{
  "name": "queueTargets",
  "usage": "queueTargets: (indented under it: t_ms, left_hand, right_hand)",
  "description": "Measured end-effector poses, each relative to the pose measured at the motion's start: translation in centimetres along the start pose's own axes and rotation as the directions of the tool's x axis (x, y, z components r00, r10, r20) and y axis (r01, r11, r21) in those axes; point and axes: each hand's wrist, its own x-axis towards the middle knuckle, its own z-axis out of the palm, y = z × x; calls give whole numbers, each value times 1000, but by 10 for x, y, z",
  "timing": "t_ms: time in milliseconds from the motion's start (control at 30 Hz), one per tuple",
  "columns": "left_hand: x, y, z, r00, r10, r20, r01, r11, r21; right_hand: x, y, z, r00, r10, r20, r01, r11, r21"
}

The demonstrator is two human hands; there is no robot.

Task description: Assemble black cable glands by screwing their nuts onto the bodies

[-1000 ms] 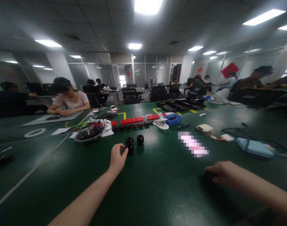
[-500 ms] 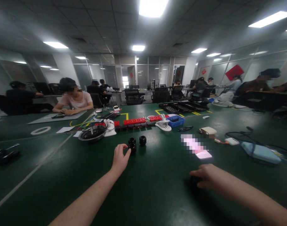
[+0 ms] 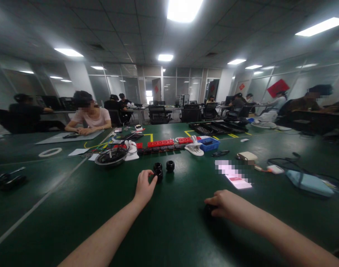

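Left forearm (image 3: 108, 228) slants up from the lower edge, the left hand (image 3: 145, 187) reaching forward, thumb and forefinger curved toward each other; right forearm (image 3: 286, 233) enters from the lower right, the right hand (image 3: 227, 205) knuckles up, forefinger pointing left

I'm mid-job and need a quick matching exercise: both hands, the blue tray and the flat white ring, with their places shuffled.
1. left hand
2. right hand
3. blue tray
4. flat white ring

A. beside the white clip-shaped piece
B. on a lone black part
C. lying toward the left of the green table
D. at the three grouped black parts

Pairs: 1-D, 2-B, 3-A, 4-C
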Motion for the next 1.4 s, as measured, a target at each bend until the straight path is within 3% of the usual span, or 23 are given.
queueTargets:
  t_ms: [767,1400]
  left_hand:
    - [-1,4,-3,998,-31,56,32,999,-20]
    - [-1,5,-3,998,-37,54,37,999,-7]
  right_hand:
    - [54,-20,-5,994,-109,6,109,993,-36]
    - [82,-30,-12,998,-57,-21,56,997,-44]
